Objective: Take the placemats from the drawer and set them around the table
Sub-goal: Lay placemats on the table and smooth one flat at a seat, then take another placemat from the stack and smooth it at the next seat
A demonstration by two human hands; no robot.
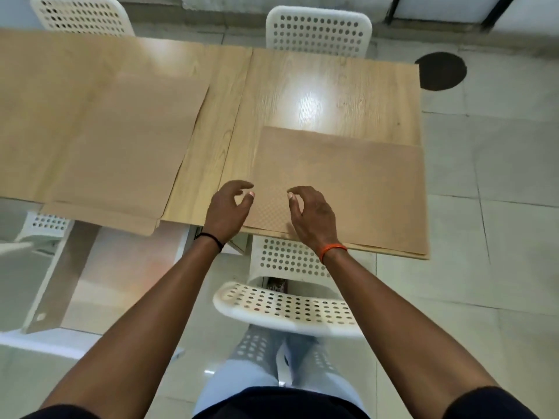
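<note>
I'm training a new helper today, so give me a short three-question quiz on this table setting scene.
1. True or false: the left hand grips the right placemat.
2. How many placemats lie on the table? A one, B two, C four.
3. Fill in: the left placemat overhangs the table's near ____.

Key: 1 false, both the left hand and the right hand hover with loosely curled fingers, holding nothing. 2 B. 3 edge.

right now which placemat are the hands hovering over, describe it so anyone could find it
On the light wood table, go to the right-hand end, near edge, above the white perforated chair. The tan placemat lies there, smaller than the big mat to its left and reaching the table's right edge.
</note>
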